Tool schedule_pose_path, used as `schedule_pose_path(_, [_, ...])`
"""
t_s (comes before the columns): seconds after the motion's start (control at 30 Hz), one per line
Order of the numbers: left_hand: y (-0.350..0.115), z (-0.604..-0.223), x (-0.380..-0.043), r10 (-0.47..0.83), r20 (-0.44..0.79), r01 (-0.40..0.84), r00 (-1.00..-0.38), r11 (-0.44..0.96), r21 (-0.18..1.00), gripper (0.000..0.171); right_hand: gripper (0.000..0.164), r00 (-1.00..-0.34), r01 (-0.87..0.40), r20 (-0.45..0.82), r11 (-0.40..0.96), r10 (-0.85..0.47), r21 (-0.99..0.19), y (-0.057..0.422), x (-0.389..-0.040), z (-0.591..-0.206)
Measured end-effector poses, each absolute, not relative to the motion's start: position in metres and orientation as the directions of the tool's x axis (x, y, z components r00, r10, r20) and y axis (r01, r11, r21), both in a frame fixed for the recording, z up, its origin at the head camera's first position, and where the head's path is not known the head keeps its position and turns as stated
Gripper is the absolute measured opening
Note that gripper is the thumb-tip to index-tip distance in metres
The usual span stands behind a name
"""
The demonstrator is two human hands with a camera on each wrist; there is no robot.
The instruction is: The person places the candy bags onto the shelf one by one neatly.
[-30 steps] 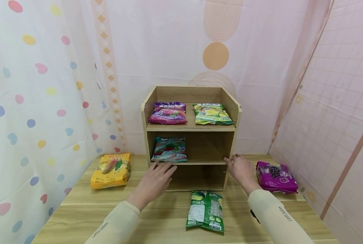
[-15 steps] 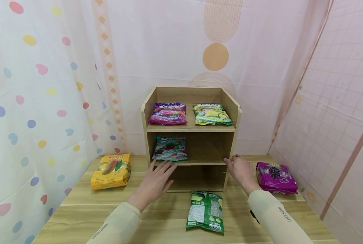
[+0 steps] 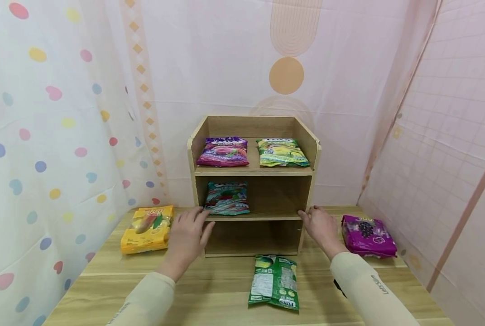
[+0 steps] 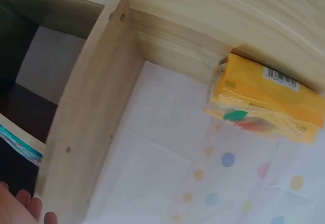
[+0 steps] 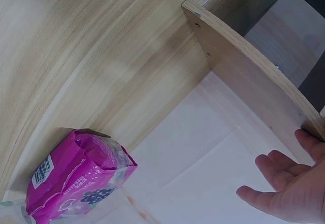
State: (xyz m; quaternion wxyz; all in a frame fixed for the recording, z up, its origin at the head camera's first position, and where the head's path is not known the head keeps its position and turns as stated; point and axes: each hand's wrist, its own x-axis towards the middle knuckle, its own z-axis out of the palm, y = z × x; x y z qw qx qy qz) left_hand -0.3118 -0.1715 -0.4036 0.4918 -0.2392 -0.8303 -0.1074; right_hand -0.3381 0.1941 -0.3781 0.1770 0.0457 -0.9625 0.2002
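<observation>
A three-level wooden shelf (image 3: pixel 253 219) stands on the table. My left hand (image 3: pixel 187 237), holding nothing, is at its left front edge with fingers spread. The fingertips are near a teal candy bag (image 3: pixel 227 199) on the middle level; whether they touch the shelf cannot be told. On the other side, my right hand (image 3: pixel 320 228) touches the right front edge with a fingertip, its other fingers loosely bent in the right wrist view. A purple-pink candy bag (image 3: pixel 224 152) and a yellow-green candy bag (image 3: pixel 283 153) lie on the top level.
A green candy bag (image 3: pixel 273 283) lies back side up on the table (image 3: pixel 218 294) before the shelf. To the left is a yellow candy bag (image 3: pixel 147 229), to the right a purple grape candy bag (image 3: pixel 368 236). Patterned curtains (image 3: pixel 226 68) enclose the table.
My left hand has moved left, from below the teal candy bag to the shelf's left edge. That bag has shifted slightly deeper into its level. My right hand has stayed in place.
</observation>
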Motion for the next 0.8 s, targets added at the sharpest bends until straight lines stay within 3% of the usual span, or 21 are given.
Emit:
schedule_pose_path(0.1, [-0.179,-0.401,-0.315,0.193,0.898,0.448,-0.396,0.894,0.005,0.036,0.042,-0.932,-0.158,0.363,0.915,-0.013,-0.372,0.194,-0.339,-0.378])
schedule_pose_path(0.2, [-0.184,-0.399,-0.317,0.103,0.893,0.39,-0.437,0.917,0.085,0.041,0.042,-0.931,-0.157,0.366,0.916,-0.012,-0.37,0.194,-0.339,-0.379])
schedule_pose_path(0.37, [-0.19,-0.394,-0.321,-0.008,0.793,0.289,-0.609,0.929,0.231,0.054,0.041,-0.929,-0.159,0.37,0.918,-0.014,-0.362,0.194,-0.339,-0.379])
schedule_pose_path(0.57, [-0.192,-0.388,-0.33,-0.034,0.577,0.202,-0.816,0.918,0.34,0.066,0.042,-0.931,-0.158,0.365,0.919,-0.016,-0.361,0.195,-0.339,-0.379])
schedule_pose_path(0.67, [-0.191,-0.383,-0.335,-0.04,0.519,0.181,-0.854,0.912,0.368,0.068,0.043,-0.933,-0.154,0.361,0.919,-0.014,-0.363,0.195,-0.34,-0.379])
schedule_pose_path(0.8, [-0.187,-0.378,-0.341,-0.024,0.529,0.19,-0.848,0.918,0.347,0.06,0.043,-0.933,-0.156,0.36,0.919,-0.017,-0.361,0.195,-0.339,-0.379])
